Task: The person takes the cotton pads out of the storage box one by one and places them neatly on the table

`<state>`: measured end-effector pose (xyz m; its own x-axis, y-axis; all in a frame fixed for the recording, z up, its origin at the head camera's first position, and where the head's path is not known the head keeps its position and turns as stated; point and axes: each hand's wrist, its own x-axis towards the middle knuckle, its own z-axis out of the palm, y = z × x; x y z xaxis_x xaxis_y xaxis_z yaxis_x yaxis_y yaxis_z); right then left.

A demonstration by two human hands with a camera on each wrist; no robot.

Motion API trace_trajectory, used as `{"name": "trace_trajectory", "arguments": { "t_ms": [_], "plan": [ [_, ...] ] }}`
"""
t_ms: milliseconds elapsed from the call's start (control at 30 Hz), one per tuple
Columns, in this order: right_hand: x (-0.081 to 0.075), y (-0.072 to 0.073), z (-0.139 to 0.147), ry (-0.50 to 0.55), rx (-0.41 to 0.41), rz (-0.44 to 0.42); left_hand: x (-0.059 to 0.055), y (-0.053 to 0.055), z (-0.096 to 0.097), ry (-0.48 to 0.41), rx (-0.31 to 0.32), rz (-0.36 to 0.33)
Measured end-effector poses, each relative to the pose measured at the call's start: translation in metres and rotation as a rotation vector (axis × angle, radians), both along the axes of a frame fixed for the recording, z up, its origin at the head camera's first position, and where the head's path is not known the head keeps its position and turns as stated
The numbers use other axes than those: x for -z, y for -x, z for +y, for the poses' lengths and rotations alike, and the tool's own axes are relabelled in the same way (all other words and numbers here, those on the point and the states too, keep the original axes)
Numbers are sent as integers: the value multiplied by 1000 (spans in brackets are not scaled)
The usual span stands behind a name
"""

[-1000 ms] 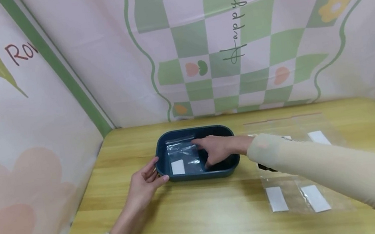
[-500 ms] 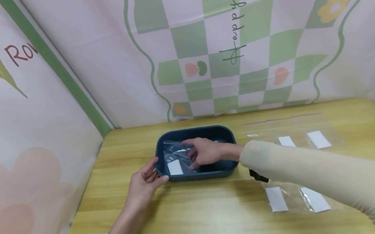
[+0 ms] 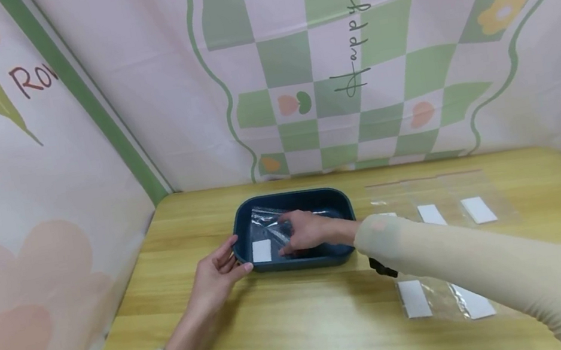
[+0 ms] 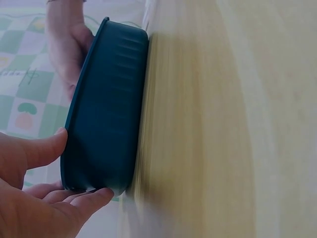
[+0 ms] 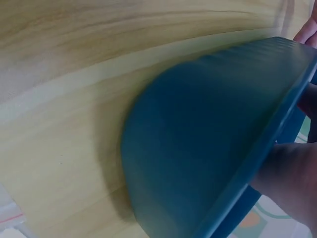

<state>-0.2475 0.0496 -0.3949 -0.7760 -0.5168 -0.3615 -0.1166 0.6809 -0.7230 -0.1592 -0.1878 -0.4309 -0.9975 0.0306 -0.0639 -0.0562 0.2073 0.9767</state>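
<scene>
A dark blue plastic bin [image 3: 294,264] stands on the wooden table. My left hand [image 3: 214,278] grips its left end, thumb on the front rim and fingers against the outer side; the left wrist view shows the same grip on the bin [image 4: 106,104]. Inside the bin's left half lies a clear zip-lock bag [image 3: 271,234] with a white label [image 3: 261,251]. My right hand [image 3: 313,229] reaches in over the right end and holds the bag's right side, fingers toward the back and thumb toward the front. In the right wrist view, the bin wall [image 5: 208,129] hides the fingertips and the bag.
Several clear zip-lock bags with white labels [image 3: 414,298] lie in rows on the table [image 3: 303,329], right of the bin. The right sleeve [image 3: 466,250] covers part of them. A patterned curtain [image 3: 339,130] hangs behind the table, and another [image 3: 43,192] at the left.
My right hand has moved left within the bin. The bag has shifted slightly and turned from flat to creased and tilted. The left hand and the bin stay in place.
</scene>
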Motion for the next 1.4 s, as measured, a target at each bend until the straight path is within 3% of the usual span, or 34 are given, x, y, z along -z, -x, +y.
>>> {"name": "trace_trajectory", "arguments": {
  "t_ms": [100,233,367,633,900,1133,1400],
  "plan": [
    [0,0,0,-24,-9,9,0,0,0,-9,1,-4],
    [0,3,1,35,-41,13,1,0,0,-2,7,-4],
    [-2,5,4,52,-85,79,2,0,-1,12,12,0],
    [-1,12,1,-23,-195,203,3,2,-1,7,15,11],
    [-4,9,-3,136,-79,130,3,3,-1,4,10,-3],
    [-13,4,2,206,-25,82,1,1,0,22,14,4],
    [-26,-5,13,205,-35,80,1,0,1,15,-3,-8]
  ]
}}
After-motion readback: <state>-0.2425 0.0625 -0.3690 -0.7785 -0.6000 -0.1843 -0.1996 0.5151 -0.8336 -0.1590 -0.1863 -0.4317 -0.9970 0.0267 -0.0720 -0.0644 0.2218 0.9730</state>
